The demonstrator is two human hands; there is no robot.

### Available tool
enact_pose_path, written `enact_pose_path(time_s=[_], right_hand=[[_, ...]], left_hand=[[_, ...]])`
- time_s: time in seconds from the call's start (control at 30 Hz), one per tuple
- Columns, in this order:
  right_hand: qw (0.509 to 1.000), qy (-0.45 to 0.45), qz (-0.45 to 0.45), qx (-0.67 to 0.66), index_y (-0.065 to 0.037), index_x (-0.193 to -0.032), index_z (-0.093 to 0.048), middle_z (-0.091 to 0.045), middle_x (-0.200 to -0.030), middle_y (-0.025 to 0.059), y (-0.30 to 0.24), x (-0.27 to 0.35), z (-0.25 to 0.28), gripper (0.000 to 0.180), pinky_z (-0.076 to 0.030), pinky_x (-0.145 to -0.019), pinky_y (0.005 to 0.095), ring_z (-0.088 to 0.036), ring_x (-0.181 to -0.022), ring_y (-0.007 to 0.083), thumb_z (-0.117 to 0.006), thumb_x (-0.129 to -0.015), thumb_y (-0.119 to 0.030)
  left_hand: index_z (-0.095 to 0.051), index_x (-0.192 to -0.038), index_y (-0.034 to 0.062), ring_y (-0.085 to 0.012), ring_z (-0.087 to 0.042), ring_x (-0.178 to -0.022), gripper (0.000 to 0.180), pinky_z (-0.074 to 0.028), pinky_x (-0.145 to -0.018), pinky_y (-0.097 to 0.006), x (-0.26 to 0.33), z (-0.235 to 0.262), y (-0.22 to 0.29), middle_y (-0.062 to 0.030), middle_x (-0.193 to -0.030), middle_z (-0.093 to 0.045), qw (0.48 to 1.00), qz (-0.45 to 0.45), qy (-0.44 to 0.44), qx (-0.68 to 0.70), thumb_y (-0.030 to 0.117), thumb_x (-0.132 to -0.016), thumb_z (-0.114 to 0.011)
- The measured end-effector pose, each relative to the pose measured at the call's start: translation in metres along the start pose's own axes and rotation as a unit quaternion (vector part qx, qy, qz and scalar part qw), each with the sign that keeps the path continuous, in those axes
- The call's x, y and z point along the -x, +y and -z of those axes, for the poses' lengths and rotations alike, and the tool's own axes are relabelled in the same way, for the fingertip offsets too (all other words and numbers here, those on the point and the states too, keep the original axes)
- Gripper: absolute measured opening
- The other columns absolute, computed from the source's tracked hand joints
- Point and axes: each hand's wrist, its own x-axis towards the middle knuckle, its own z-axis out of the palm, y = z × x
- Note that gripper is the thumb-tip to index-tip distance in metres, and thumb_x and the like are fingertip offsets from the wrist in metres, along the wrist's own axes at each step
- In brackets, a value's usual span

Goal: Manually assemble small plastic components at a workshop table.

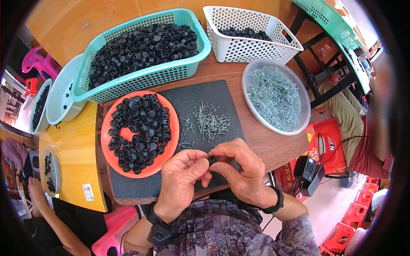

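Both hands meet over the near edge of a dark grey mat [171,96]. Between the fingertips is a small black plastic part [212,159]. My right hand [243,170] pinches it between thumb and forefinger. My left hand [181,177] is closed, its thumb and fingertips pressed together against the part's left side; whether they hold something more is hidden. Just beyond the hands lies a loose pile of small metal screws [211,121] on the mat. To the left, an orange-red plate [105,141] carries many black plastic parts [141,143] like caps with rings.
Behind the mat stand a teal basket [141,87] heaped with black parts and a white perforated basket [252,48]. A clear round tub [308,104] of screws sits right. Pale bowls [70,112] are at far left. Another person's hand [36,192] is beside a bowl at left.
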Motion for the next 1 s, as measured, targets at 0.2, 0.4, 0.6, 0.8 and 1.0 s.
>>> enact_pose_path(time_s=[0.2,0.4,0.6,0.8,1.0], right_hand=[[0.999,0.000,-0.009,-0.051,-0.001,-0.097,-0.061,-0.061,-0.088,0.0084,0.0043,0.0016,-0.0016,0.028,-0.047,-0.060,0.0266,-0.057,-0.073,0.0180,-0.067,-0.071,0.008],[0.992,0.010,-0.043,-0.118,-0.001,-0.098,-0.060,-0.061,-0.090,0.0084,0.0047,0.0032,-0.0046,0.029,-0.047,-0.060,0.0264,-0.057,-0.074,0.0166,-0.067,-0.072,0.007],[0.999,0.000,-0.010,-0.054,-0.001,-0.096,-0.060,-0.061,-0.088,0.0081,0.0057,0.0017,-0.0033,0.029,-0.046,-0.060,0.0272,-0.056,-0.071,0.0180,-0.069,-0.069,0.006],[1.000,-0.008,0.012,-0.022,-0.001,-0.095,-0.061,-0.062,-0.086,0.0084,0.0037,0.0014,-0.0030,0.029,-0.045,-0.059,0.0287,-0.055,-0.069,0.0191,-0.069,-0.068,0.006],[0.999,-0.002,0.035,-0.005,0.000,-0.094,-0.061,-0.062,-0.086,0.0093,0.0020,0.0015,-0.0041,0.027,-0.045,-0.057,0.0269,-0.056,-0.067,0.0169,-0.070,-0.069,0.005]], left_hand=[[-0.057,-0.095,-0.0035,-0.0139,-0.058,-0.063,0.018,-0.047,-0.055,-0.025,-0.0011,0.0011,0.0026,-0.0101,-0.081,-0.063,0.996,0.044,0.003,0.081,0.011,-0.087,-0.063],[-0.056,-0.096,-0.0030,-0.0141,-0.058,-0.062,0.019,-0.046,-0.054,-0.025,0.0005,-0.0011,0.0080,-0.0105,-0.081,-0.063,0.993,0.054,0.007,0.102,0.012,-0.087,-0.062],[-0.056,-0.095,-0.0020,-0.0164,-0.057,-0.059,0.016,-0.046,-0.051,-0.028,-0.0026,0.0020,0.0024,-0.0098,-0.078,-0.060,0.997,0.054,0.010,0.052,0.012,-0.088,-0.059],[-0.056,-0.094,-0.0028,-0.0163,-0.058,-0.059,0.018,-0.046,-0.051,-0.028,-0.0003,0.0026,0.0031,-0.0095,-0.079,-0.060,0.998,0.043,0.025,0.027,0.014,-0.087,-0.060],[-0.056,-0.092,-0.0023,-0.0163,-0.058,-0.059,0.016,-0.047,-0.051,-0.028,-0.0001,0.0021,0.0011,-0.0095,-0.080,-0.060,0.998,0.034,0.038,0.042,0.012,-0.087,-0.060]])
